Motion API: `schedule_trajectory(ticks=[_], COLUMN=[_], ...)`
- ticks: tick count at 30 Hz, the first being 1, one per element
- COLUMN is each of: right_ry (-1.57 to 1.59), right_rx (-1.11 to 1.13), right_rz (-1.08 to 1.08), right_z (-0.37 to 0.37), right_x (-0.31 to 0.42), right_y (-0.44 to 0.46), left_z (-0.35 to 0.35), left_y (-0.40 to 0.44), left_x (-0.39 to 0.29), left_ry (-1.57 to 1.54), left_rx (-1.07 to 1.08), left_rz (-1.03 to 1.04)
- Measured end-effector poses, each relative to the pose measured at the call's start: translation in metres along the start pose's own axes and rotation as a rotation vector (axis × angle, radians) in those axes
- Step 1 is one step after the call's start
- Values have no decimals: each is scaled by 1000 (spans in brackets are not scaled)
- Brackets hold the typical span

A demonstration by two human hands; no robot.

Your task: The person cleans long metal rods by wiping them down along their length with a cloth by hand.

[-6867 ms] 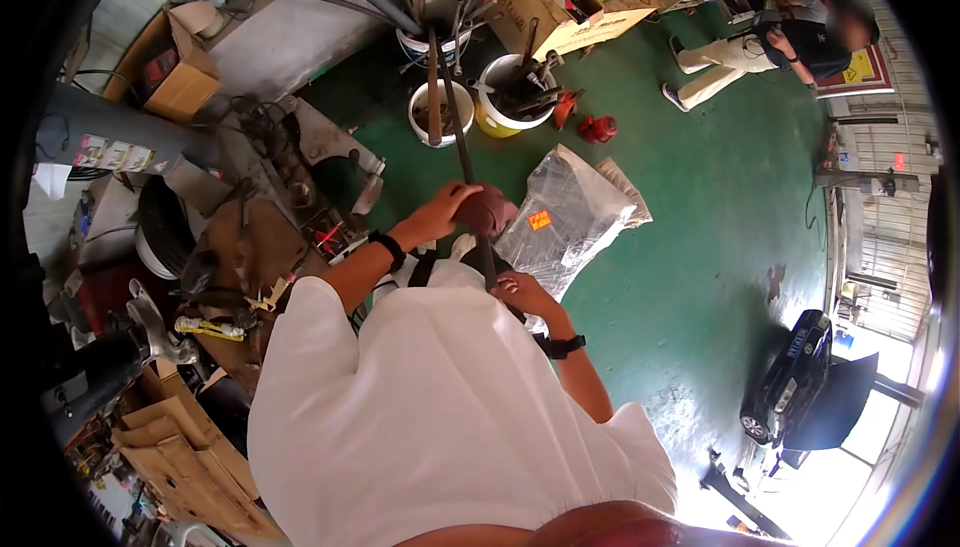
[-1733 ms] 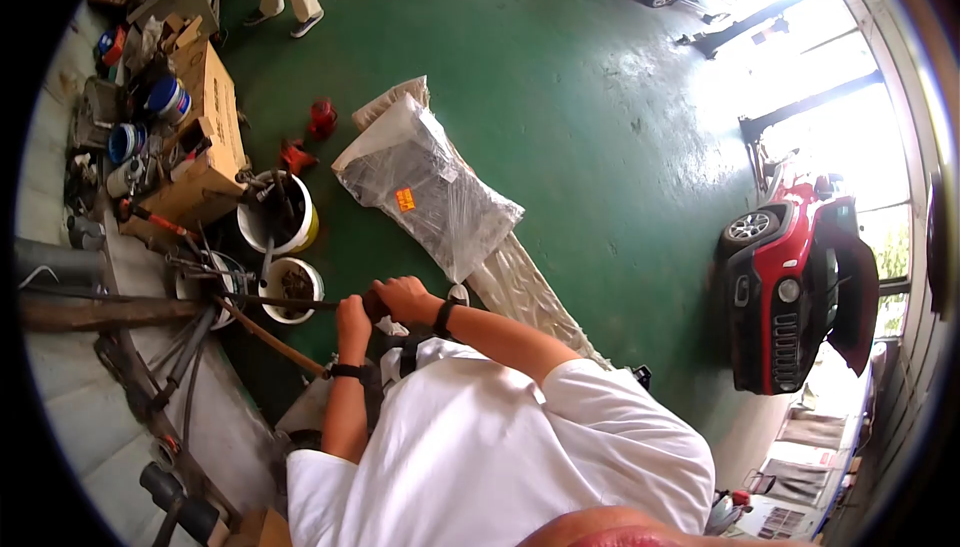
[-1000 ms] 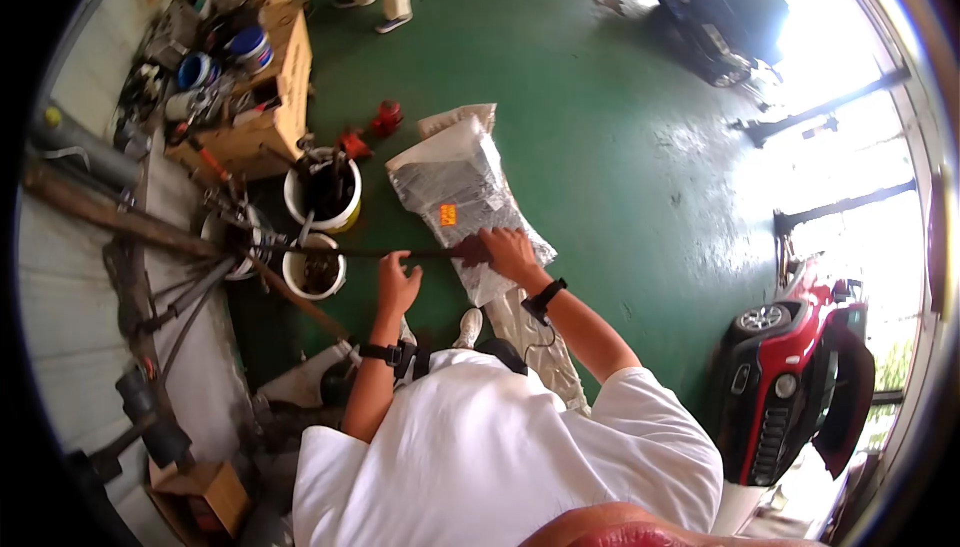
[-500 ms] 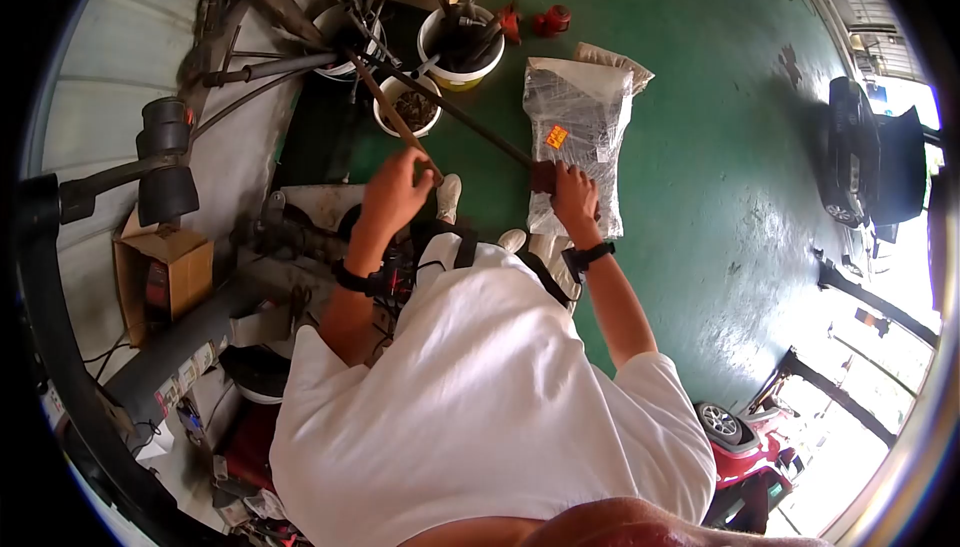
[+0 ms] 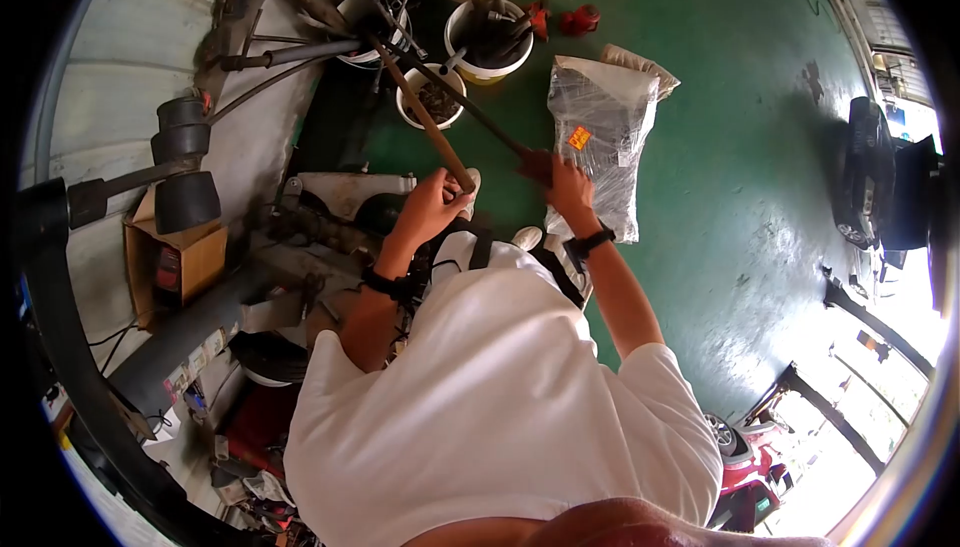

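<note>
past the wrapped package point(image 5: 600, 152), our right hand point(image 5: 570, 190) could pass over green floor point(image 5: 730, 187) at three o'clock; our left hand point(image 5: 432, 202) has a wooden handle point(image 5: 425, 122) and white bucket point(image 5: 404, 110) obstructing twelve, a metal panel point(image 5: 352, 184) nine.

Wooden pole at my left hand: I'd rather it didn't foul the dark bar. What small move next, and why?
I'd probably ease the wooden pole slightly leftward with the left hand while holding the dark bar steady: the left hand is at the pole's near end, the right hand at the bar's, and both converge toward their far ends.
</note>
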State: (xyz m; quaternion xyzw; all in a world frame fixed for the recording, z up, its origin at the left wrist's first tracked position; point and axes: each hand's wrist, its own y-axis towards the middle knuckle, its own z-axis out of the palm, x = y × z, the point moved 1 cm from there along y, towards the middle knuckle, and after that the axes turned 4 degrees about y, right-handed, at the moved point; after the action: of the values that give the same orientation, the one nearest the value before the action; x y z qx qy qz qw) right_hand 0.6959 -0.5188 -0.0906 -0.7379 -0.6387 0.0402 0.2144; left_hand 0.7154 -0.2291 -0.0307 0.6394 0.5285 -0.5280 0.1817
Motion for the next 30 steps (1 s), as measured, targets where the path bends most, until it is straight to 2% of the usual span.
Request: schedule_trajectory(ticks=[5,8,10,12,15,17,18,20,24,26,30], right_ry=[45,48,51,49,41,177,180,69,47,256,340], right_rx=[1,38,-3,-3,-2,-146,-137,-76,-22,-135,-74], right_rz=[127,188,186,193,154,-328,-332,-185,-244,-354,-356], right_z=[-6,-10,-15,-9,4,42,31,-5,15,45,57], right_x=[-43,-60,-61,-61,-65,-83,-71,-17,9,8,31], right_y=[-48,-71,-76,-71,-54,-32,-26,-12,34,62,102], left_z=[-14,-3,-8,-16,-17,-11,-9,-7,-7,-10,-18], left_y=[2,9,14,16,22,24,24,26,29,25,17], left_x=[-8,6,-3,-12,-11,0,4,4,-1,-13,-30], left_ry=[55,43,89,265,264,246,234,231,256,300,236], left_rx=[99,63,47,113,97,72,49,55,102,98,133], left_rz=[34,13,17,-13,38,68,105,83,36,0,-44])
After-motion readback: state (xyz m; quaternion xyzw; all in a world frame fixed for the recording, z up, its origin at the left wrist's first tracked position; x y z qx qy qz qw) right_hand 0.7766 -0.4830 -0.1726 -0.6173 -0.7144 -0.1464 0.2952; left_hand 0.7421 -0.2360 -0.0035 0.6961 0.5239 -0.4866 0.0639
